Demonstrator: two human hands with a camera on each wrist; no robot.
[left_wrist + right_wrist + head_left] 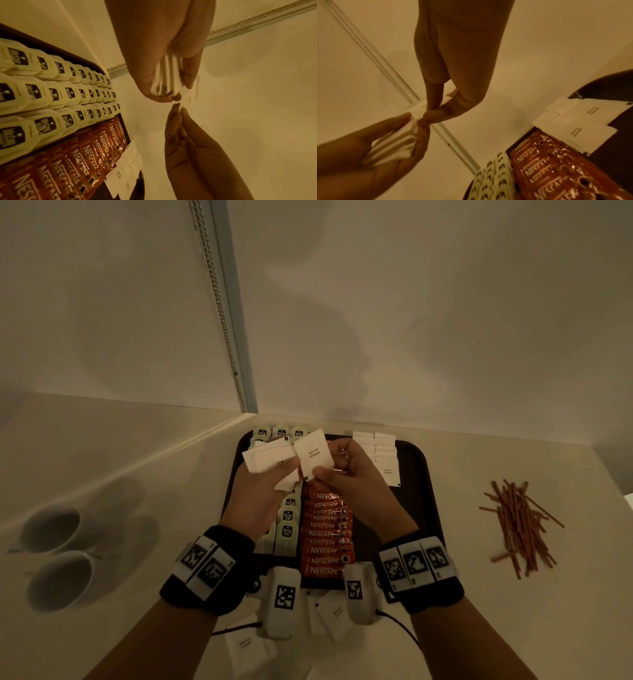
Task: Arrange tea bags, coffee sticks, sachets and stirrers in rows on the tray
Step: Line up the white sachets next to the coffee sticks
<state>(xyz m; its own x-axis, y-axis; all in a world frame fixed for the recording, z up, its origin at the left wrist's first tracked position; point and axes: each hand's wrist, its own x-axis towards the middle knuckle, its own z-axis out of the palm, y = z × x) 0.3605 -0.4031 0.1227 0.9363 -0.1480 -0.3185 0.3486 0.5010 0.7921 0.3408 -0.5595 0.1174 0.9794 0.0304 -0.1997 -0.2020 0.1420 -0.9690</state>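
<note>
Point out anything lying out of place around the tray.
The stirrers lie in a loose crisscrossed heap on the counter right of the tray, not in a row. A few sugar sachets also lie scattered off the tray's near edge.

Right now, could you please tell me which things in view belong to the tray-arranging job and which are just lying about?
Job:
dark plastic tray
pale tea bags in rows
orange Nescafe coffee sticks
white paper sugar sachets laid on tray
sachet bundle in left hand
single sachet pinched by right hand
loose sachets on counter
brown stirrers heaped on counter

Lying about:
two white cups
</note>
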